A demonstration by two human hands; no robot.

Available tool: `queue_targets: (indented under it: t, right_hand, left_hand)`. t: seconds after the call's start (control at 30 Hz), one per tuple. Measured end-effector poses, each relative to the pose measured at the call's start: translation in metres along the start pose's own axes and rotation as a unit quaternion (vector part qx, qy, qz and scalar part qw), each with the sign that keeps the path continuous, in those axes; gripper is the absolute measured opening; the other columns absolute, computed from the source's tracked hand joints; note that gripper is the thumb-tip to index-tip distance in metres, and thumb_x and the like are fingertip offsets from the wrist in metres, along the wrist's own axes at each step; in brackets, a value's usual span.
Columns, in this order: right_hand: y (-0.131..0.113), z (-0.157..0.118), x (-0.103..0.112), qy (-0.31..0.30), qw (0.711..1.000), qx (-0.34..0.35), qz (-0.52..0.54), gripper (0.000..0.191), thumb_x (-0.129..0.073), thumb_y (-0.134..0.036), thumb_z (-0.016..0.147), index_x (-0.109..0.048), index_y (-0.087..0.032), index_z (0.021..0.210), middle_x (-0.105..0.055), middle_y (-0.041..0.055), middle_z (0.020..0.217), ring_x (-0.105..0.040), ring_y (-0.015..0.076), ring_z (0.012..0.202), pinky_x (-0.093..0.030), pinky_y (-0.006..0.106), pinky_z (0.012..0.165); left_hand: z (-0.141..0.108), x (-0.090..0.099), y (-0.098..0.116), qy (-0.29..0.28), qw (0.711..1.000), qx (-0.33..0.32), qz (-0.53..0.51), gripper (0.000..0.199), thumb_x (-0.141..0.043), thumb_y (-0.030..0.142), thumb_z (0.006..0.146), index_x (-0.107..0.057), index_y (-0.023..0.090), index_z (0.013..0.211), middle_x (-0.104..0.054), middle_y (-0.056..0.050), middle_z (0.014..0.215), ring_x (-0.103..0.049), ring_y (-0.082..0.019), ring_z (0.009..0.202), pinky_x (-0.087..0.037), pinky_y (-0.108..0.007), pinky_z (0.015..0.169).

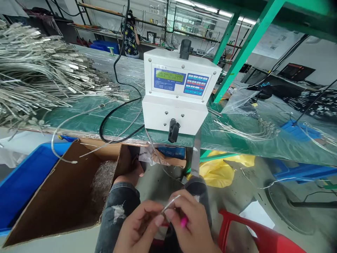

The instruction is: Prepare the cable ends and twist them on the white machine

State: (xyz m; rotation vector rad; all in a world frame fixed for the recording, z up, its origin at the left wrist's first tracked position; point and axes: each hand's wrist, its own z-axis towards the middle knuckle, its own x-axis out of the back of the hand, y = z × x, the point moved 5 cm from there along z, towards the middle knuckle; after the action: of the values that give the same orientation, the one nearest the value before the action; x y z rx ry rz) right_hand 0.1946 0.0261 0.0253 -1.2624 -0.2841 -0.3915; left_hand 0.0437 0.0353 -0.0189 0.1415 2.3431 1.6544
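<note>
1. A large bundle of braided silver cables [39, 73] is lying heaped across the left end of the green-matted workbench [79, 121], with its metal-tipped ends pointing right.
2. Below that end of the bench, a blue plastic crate [26, 186] is sitting just beside an open cardboard box [58, 186]. A loose silver cable [61, 147] is hanging over the bench's front edge towards the box.
3. The left hand [138, 228] is curling low over the person's torn jeans [122, 211], its fingers closing in a narrow pinch on a thin silver cable [171, 203]. The cable is sitting between the two hands, above the lap.
4. The right hand [192, 225] is right beside the left, its fingers curled tightly around a small pink object [183, 221]. The hands are hiding most of that object, so its kind is hard to tell.
5. A white benchtop wire-processing machine [179, 91] is standing at the bench's front edge, its green display and blue keypad facing the person, with a black power cord [118, 105] looping across the mat to its left.
6. Towards the right end of the bench, a smaller bunch of silver cables [247, 130] is lying near the front edge, and a red plastic chair [252, 232] is showing on the floor below.
</note>
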Motion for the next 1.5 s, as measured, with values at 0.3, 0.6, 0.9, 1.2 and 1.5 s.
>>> queue_targets:
  t: [0.3, 0.6, 0.9, 1.2, 1.5]
  right_hand:
    - [0.019, -0.008, -0.006, -0.018, 0.975, -0.169, 0.144, 0.012, -0.065, -0.033, 0.087, -0.067, -0.021, 0.086, -0.065, 0.0005, 0.081, -0.061, 0.0131, 0.072, -0.048, 0.022, 0.065]
    - [-0.013, -0.001, 0.003, 0.055, 0.962, 0.172, -0.203, 0.010, -0.061, -0.018, 0.094, -0.068, -0.023, 0.099, -0.071, 0.0017, 0.085, -0.067, 0.0131, 0.068, -0.046, 0.023, 0.056]
    - [0.007, 0.000, -0.009, -0.009, 0.996, -0.077, 0.036, 0.021, -0.055, -0.027, 0.095, -0.063, -0.019, 0.078, -0.062, 0.0006, 0.077, -0.058, 0.0122, 0.071, -0.042, 0.022, 0.064]
    - [0.021, -0.001, -0.014, -0.023, 0.962, -0.205, 0.179, 0.015, -0.065, -0.034, 0.088, -0.068, -0.020, 0.086, -0.063, 0.0004, 0.077, -0.053, 0.0111, 0.065, -0.042, 0.021, 0.057]
    - [-0.005, 0.005, 0.000, 0.015, 0.983, 0.130, -0.132, 0.011, -0.061, -0.014, 0.092, -0.067, -0.022, 0.097, -0.072, 0.0025, 0.087, -0.068, 0.0137, 0.070, -0.049, 0.023, 0.060]
  left_hand:
    - [0.002, 0.001, 0.012, 0.031, 0.996, -0.071, 0.039, 0.014, -0.067, 0.037, 0.087, -0.073, 0.025, 0.089, -0.071, -0.001, 0.077, -0.068, -0.016, 0.071, -0.056, -0.022, 0.066]
    - [0.000, -0.001, 0.016, 0.040, 0.999, -0.005, -0.034, 0.026, -0.073, 0.047, 0.081, -0.071, 0.022, 0.088, -0.067, 0.001, 0.068, -0.066, -0.015, 0.061, -0.054, -0.022, 0.058]
    - [0.000, 0.000, 0.013, -0.001, 0.977, -0.097, 0.190, 0.018, -0.054, 0.032, 0.095, -0.069, 0.028, 0.103, -0.073, -0.004, 0.093, -0.070, -0.021, 0.086, -0.056, -0.027, 0.073]
    - [0.001, 0.005, 0.020, 0.036, 0.967, -0.110, 0.225, 0.016, -0.057, 0.031, 0.094, -0.070, 0.027, 0.101, -0.073, -0.004, 0.093, -0.069, -0.020, 0.084, -0.054, -0.025, 0.069]
    - [0.002, -0.001, 0.021, 0.014, 0.999, -0.022, 0.037, 0.018, -0.063, 0.038, 0.091, -0.071, 0.024, 0.095, -0.070, 0.000, 0.076, -0.066, -0.017, 0.071, -0.055, -0.023, 0.065]
